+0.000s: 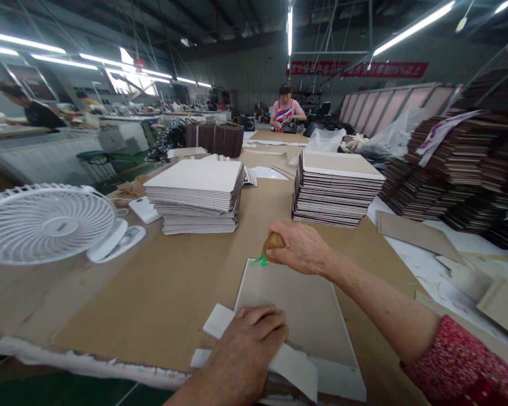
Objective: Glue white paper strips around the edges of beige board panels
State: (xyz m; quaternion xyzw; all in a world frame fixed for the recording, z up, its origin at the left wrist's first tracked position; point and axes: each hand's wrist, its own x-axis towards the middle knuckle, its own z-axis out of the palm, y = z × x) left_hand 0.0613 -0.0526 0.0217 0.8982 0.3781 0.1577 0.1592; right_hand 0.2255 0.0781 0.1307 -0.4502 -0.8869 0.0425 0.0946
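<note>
A flat grey board (296, 304) with white edges lies on the brown table covering in front of me. Bent over its near left part is my left hand (248, 344), its fingers curled down over white strips (296, 369) that stick out on both sides; the thumb is hidden. My right hand (300, 248) grips a rounded brown knob-like handle (274, 247) at the far edge of the board. Bright green strands (260, 260) show just beneath the handle; the lower end of the tool cannot be made out.
Two stacks of boards, one left (198, 197) and one right (338, 189), stand beyond the board. A white fan (53, 224) and a white phone-like object (144, 210) are at left. Dark board piles (457, 163) rise at right. A person (285, 110) works at the far end.
</note>
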